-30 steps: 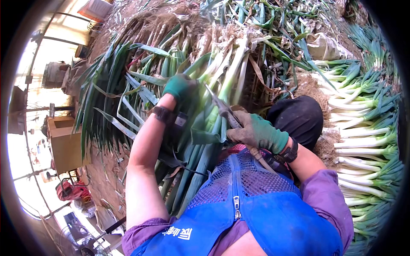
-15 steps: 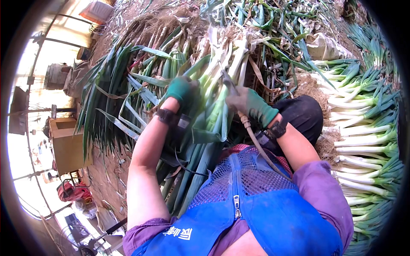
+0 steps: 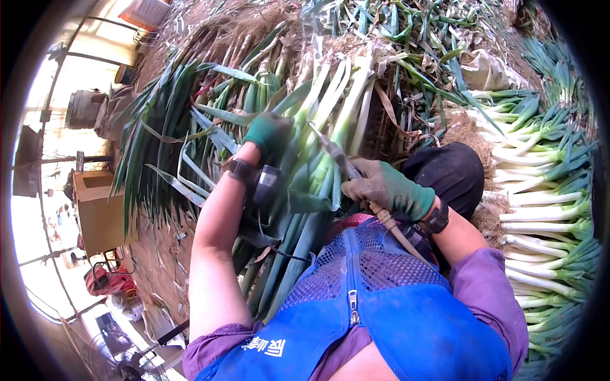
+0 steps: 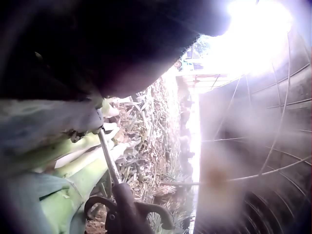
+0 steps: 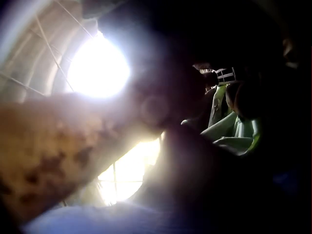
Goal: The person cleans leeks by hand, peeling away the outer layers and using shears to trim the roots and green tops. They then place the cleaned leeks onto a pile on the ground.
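My left hand (image 3: 270, 134), in a green glove, grips a leek at the left side of a bunch of leeks (image 3: 318, 168) lying across my lap, roots away from me. Its fingers are mostly hidden, and the glove fills the top of the left wrist view as a dark shape. The right hand (image 3: 389, 189), gloved too, holds an air blow gun (image 3: 338, 156) with a hose (image 3: 397, 238) trailing back past my vest. In the left wrist view, the thin nozzle of the blow gun (image 4: 126, 207) reaches close to the pale stalks (image 4: 73, 183). The right wrist view is mostly dark.
Untrimmed leeks (image 3: 168, 127) with long leaves are heaped on the left. Cleaned leeks (image 3: 540, 213) lie in a long row on the right. Leaf scraps (image 3: 406, 25) cover the ground ahead. A cardboard box (image 3: 98, 216) stands at far left, and my knee (image 3: 448, 174) rises beside the right hand.
The right hand pushed the blow gun forward along the stalks, then drew it back toward my body. The left hand shifted only slightly, staying at the bunch.
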Action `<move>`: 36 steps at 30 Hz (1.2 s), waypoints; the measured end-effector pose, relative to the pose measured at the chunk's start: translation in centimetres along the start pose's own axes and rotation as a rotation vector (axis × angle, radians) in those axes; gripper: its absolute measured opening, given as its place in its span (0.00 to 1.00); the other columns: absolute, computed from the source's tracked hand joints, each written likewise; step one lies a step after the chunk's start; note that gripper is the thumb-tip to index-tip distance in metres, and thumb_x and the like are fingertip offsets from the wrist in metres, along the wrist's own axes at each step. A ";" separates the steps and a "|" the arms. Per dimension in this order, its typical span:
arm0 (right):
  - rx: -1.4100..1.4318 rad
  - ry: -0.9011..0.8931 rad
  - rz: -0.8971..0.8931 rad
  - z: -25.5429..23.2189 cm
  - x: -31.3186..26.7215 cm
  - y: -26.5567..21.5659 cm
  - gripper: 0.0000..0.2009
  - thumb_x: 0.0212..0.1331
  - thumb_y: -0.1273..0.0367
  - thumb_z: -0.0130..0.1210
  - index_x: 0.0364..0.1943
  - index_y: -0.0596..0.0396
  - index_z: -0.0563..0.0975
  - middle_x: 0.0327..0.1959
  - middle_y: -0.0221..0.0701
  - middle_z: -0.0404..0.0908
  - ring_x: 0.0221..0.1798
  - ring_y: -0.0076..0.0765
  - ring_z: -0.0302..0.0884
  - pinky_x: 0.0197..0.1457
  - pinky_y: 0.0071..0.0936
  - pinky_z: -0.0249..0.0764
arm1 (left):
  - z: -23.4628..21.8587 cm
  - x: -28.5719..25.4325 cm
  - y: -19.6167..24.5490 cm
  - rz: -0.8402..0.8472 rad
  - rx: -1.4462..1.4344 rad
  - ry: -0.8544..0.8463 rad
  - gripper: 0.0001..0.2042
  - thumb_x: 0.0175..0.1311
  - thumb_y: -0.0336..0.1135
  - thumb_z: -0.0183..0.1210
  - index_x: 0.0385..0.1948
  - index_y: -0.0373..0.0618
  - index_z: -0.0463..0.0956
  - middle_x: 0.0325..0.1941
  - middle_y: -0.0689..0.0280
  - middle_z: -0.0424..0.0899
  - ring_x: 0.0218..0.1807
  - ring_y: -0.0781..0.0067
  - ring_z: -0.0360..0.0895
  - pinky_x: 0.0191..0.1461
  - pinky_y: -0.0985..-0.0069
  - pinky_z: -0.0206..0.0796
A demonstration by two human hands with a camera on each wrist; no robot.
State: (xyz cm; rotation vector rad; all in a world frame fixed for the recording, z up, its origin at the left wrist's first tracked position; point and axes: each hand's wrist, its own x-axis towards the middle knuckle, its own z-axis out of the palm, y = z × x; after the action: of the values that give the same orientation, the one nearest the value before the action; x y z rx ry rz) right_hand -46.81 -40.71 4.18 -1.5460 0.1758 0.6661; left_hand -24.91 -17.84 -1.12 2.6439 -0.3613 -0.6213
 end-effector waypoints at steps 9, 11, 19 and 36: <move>-0.198 0.070 -0.065 0.7 -0.3 1.0 0.20 0.51 0.55 0.60 0.37 0.60 0.77 0.33 0.44 0.78 0.40 0.46 0.80 0.44 0.39 0.74 | 0.2 0.6 -0.2 -0.092 0.102 -0.062 0.21 0.63 0.48 0.50 0.38 0.37 0.84 0.42 0.41 0.84 0.46 0.41 0.83 0.54 0.54 0.73; -0.221 0.101 -0.036 -0.2 1.7 0.9 0.20 0.51 0.55 0.60 0.36 0.60 0.77 0.33 0.45 0.80 0.40 0.47 0.81 0.45 0.39 0.75 | 0.4 1.1 -0.3 -0.068 0.172 -0.097 0.22 0.63 0.48 0.50 0.39 0.38 0.84 0.42 0.41 0.84 0.47 0.42 0.83 0.54 0.54 0.73; -0.293 0.272 -0.008 -5.4 11.0 1.0 0.16 0.57 0.56 0.57 0.33 0.57 0.80 0.29 0.38 0.78 0.32 0.38 0.80 0.32 0.32 0.76 | 1.0 1.1 -1.4 -0.040 0.064 -0.033 0.23 0.64 0.53 0.57 0.43 0.39 0.84 0.42 0.47 0.87 0.47 0.49 0.84 0.54 0.62 0.73; -0.780 0.154 -0.322 -12.5 26.0 5.2 0.03 0.61 0.68 0.54 0.33 0.45 0.79 0.27 0.35 0.84 0.30 0.48 0.85 0.33 0.39 0.80 | 0.5 -1.4 3.7 0.028 0.282 -0.109 0.28 0.61 0.62 0.59 0.40 0.41 0.85 0.40 0.48 0.87 0.46 0.50 0.84 0.54 0.60 0.72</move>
State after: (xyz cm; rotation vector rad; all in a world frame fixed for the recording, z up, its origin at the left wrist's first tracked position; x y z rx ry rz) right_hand -24.46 -45.77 -14.10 -2.3108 -0.2501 0.3644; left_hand -26.99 -20.81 0.57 2.8712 -0.5531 -0.7563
